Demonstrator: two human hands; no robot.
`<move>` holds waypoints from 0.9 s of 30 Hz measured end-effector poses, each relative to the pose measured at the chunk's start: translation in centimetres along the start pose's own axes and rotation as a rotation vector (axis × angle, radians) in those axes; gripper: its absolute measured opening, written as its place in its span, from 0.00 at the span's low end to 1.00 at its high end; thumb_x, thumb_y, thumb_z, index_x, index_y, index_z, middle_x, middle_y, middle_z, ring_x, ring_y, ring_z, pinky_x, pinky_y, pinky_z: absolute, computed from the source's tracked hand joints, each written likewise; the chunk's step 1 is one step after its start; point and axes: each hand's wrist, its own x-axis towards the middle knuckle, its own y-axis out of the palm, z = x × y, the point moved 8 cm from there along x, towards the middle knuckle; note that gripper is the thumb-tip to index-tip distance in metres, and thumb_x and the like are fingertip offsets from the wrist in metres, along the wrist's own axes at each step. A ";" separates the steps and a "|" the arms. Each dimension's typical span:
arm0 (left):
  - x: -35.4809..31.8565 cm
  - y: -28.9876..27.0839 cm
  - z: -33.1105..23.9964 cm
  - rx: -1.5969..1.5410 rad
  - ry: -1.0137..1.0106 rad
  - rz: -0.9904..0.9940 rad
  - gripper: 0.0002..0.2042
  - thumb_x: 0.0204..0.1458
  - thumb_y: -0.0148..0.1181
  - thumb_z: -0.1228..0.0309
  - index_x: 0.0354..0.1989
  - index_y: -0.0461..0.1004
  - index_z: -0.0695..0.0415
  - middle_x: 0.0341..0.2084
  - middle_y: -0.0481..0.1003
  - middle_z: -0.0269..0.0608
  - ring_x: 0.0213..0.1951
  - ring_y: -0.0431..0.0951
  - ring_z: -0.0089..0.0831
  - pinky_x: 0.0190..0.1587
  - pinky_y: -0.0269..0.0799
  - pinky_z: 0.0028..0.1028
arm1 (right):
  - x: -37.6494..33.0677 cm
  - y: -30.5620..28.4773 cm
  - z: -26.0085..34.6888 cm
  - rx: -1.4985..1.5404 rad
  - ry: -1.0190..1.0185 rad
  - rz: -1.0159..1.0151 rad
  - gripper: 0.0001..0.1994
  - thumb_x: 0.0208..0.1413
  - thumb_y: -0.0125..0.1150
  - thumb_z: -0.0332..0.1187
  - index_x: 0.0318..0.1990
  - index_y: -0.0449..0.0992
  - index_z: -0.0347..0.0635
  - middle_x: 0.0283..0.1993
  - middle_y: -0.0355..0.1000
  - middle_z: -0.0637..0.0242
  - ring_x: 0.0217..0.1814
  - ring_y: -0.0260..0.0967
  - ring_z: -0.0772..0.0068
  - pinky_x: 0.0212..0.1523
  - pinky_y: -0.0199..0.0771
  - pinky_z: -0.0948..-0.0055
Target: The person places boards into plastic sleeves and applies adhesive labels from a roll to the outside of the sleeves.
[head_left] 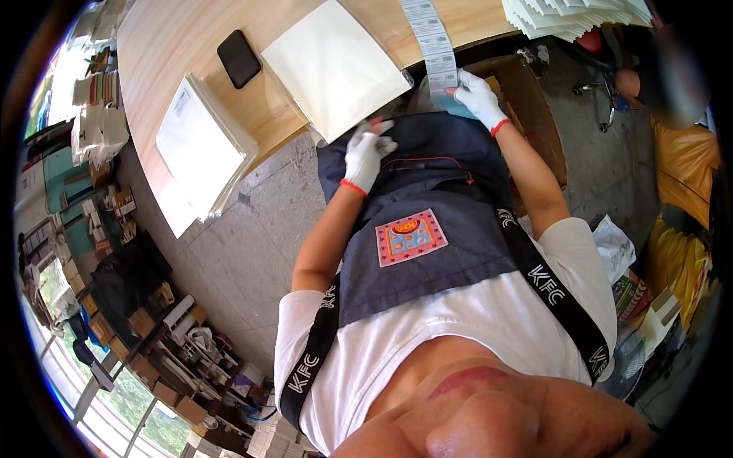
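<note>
Clear plastic edges a stack of white packets (pixel 200 153) at the left of a pale wooden table (pixel 175 46), while the person's gloved left hand (pixel 365 155) hovers over a dark apron (pixel 466 206), its fingers loosely bent around nothing visible, just beside the near edge of a broad white packet (pixel 336 69). Farther right, forearm stretched forward, the gloved right hand (pixel 479 101) pinches the near end of a strip of printed labels (pixel 431 38) that runs back across the table, beside a cardboard box (pixel 540 114) whose contents are mostly hidden.
</note>
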 end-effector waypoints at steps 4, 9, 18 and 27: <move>0.2 9.3 -0.3 0.222 -0.180 0.175 0.26 0.55 0.56 0.61 0.59 0.59 0.59 0.41 0.73 0.39 0.23 0.69 0.20 0.31 0.74 0.28 | -4.4 -1.1 6.0 -0.206 -0.229 -0.213 0.30 0.42 0.62 0.23 0.57 0.66 0.47 0.26 0.65 0.74 0.30 0.64 0.78 0.38 0.66 0.76; 2.7 14.3 1.4 0.083 -0.229 0.295 0.09 0.54 0.51 0.69 0.41 0.68 0.59 0.22 0.68 0.35 0.14 0.61 0.19 0.19 0.67 0.25 | -9.3 -2.0 13.4 -0.713 -0.794 -0.391 0.15 0.32 0.70 0.31 0.34 0.78 0.47 0.30 0.68 0.69 0.38 0.67 0.62 0.47 0.66 0.62; 2.2 9.2 1.8 0.381 -0.282 0.271 0.16 0.53 0.52 0.68 0.50 0.65 0.60 0.27 0.72 0.35 0.16 0.66 0.20 0.21 0.73 0.26 | -1.8 0.5 19.5 -0.353 -0.594 -0.159 0.06 0.46 0.63 0.32 0.31 0.75 0.41 0.38 0.71 0.65 0.43 0.68 0.68 0.46 0.66 0.72; -4.0 -2.0 -5.3 -0.320 0.162 -0.346 0.10 0.54 0.57 0.60 0.38 0.69 0.51 0.25 0.72 0.32 0.18 0.63 0.20 0.25 0.68 0.28 | 19.6 9.7 21.2 -0.527 -0.373 -0.056 0.12 0.46 0.62 0.46 0.30 0.80 0.49 0.36 0.74 0.64 0.41 0.71 0.66 0.41 0.68 0.70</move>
